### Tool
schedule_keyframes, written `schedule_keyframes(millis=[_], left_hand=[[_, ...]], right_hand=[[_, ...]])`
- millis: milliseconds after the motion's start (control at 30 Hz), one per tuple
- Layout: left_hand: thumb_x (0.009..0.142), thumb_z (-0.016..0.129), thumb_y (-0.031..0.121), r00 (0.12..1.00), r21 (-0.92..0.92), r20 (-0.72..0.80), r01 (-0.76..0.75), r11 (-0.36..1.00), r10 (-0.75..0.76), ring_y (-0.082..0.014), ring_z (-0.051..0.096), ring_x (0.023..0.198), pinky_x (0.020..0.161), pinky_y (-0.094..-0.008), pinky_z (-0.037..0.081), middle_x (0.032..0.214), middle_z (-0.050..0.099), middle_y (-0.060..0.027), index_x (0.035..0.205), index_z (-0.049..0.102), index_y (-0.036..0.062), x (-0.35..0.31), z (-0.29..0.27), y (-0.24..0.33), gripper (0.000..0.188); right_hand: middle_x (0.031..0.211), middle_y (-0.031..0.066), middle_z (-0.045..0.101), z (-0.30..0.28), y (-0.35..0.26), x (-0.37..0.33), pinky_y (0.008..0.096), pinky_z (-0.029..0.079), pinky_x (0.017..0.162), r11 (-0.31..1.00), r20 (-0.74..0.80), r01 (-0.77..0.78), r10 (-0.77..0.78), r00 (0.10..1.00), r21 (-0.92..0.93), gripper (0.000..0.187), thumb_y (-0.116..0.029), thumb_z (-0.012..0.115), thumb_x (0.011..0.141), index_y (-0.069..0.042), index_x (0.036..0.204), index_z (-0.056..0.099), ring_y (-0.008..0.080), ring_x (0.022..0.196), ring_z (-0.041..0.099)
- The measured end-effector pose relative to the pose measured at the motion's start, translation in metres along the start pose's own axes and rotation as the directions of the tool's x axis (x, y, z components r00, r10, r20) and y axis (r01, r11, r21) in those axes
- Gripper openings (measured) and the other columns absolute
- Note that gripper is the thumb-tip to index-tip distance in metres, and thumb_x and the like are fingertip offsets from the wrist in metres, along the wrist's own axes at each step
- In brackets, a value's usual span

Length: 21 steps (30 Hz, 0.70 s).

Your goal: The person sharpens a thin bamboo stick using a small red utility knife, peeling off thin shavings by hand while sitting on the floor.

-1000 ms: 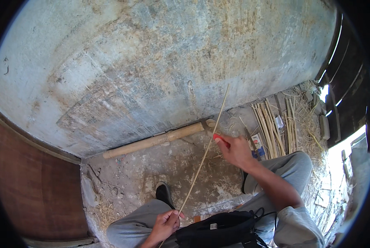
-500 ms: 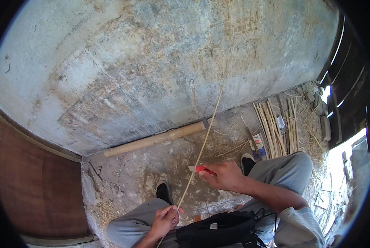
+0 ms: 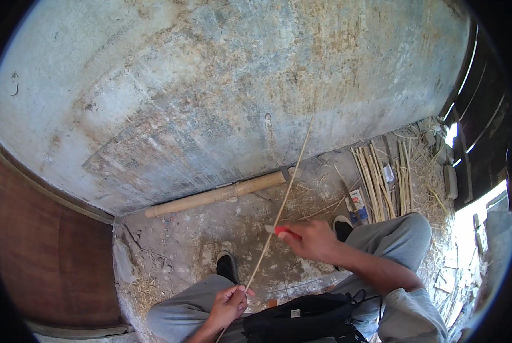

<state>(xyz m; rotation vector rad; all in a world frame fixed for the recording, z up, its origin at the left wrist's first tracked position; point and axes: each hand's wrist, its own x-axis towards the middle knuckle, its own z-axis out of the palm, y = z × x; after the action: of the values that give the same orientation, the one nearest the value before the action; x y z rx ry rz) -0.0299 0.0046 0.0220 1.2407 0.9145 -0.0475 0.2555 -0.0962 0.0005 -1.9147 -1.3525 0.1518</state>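
Observation:
A long thin bamboo strip (image 3: pixel 284 194) slants from my lap up toward the wall. My left hand (image 3: pixel 228 304) grips its lower end near my left knee. My right hand (image 3: pixel 310 240) holds a red-handled knife (image 3: pixel 279 230), with the blade end against the strip about midway along it. Both forearms come in from the lower edge over my grey trousers.
A thick bamboo pole (image 3: pixel 216 194) lies at the foot of the stained wall (image 3: pixel 210 86). A bundle of split sticks (image 3: pixel 376 177) and straw lie at the right, by a dark slatted door (image 3: pixel 484 114). A black bag (image 3: pixel 302 320) rests on my lap. Shavings litter the concrete floor (image 3: pixel 176 251).
My right hand with the knife came down the strip from near the pole's end toward me, then held almost still. The left hand kept its grip.

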Motion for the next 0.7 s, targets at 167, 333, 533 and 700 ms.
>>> schedule_keyframes(millis=[167,333,533,700], left_hand=[[0.109,0.044,0.024,1.0,-0.05,-0.02,0.006,0.999,-0.007,-0.0044,0.033,0.047,0.043,-0.0234,0.028,0.058,0.04,0.0035,0.101,0.063,-0.0027,-0.001,0.0,-0.006,0.033],[0.109,0.043,0.025,0.999,0.057,0.028,-0.025,0.998,0.024,-0.0052,0.034,0.047,0.043,-0.0232,0.029,0.059,0.041,0.0026,0.105,0.062,-0.003,-0.007,-0.003,-0.008,0.034],[0.106,0.049,0.035,0.98,0.367,-0.102,-0.125,0.922,0.173,-0.0054,0.037,0.053,0.048,-0.0244,0.032,0.062,0.042,0.004,0.097,0.062,0.0016,-0.022,-0.04,-0.074,0.037],[0.103,0.051,0.048,0.982,0.322,-0.166,-0.028,0.946,0.085,-0.006,0.037,0.055,0.051,-0.0261,0.032,0.061,0.041,0.0059,0.08,0.058,0.0087,-0.072,-0.035,-0.046,0.046]], right_hand=[[0.061,0.0167,0.064,0.003,0.01,0.007,0.0433,0.052,0.05,0.998,0.028,-0.064,0.064,0.998,-0.021,0.027,-0.031,0.065,0.094,-0.006,0.103,0.074,0.0343,0.053,0.066],[0.066,0.0202,0.066,-0.022,0.041,0.033,0.0489,0.055,0.058,0.966,-0.173,-0.253,0.241,0.955,-0.051,0.031,-0.037,0.062,0.094,-0.01,0.1,0.075,0.0409,0.061,0.067],[0.068,0.0208,0.067,-0.024,0.039,0.04,0.0501,0.056,0.061,0.959,-0.159,-0.248,0.226,0.961,-0.139,0.033,-0.038,0.061,0.095,-0.009,0.1,0.075,0.0417,0.064,0.067],[0.072,0.0219,0.067,-0.032,0.065,0.051,0.0513,0.055,0.069,0.918,-0.177,-0.394,0.38,0.908,-0.052,0.037,-0.041,0.058,0.096,-0.009,0.102,0.075,0.0428,0.071,0.068]])
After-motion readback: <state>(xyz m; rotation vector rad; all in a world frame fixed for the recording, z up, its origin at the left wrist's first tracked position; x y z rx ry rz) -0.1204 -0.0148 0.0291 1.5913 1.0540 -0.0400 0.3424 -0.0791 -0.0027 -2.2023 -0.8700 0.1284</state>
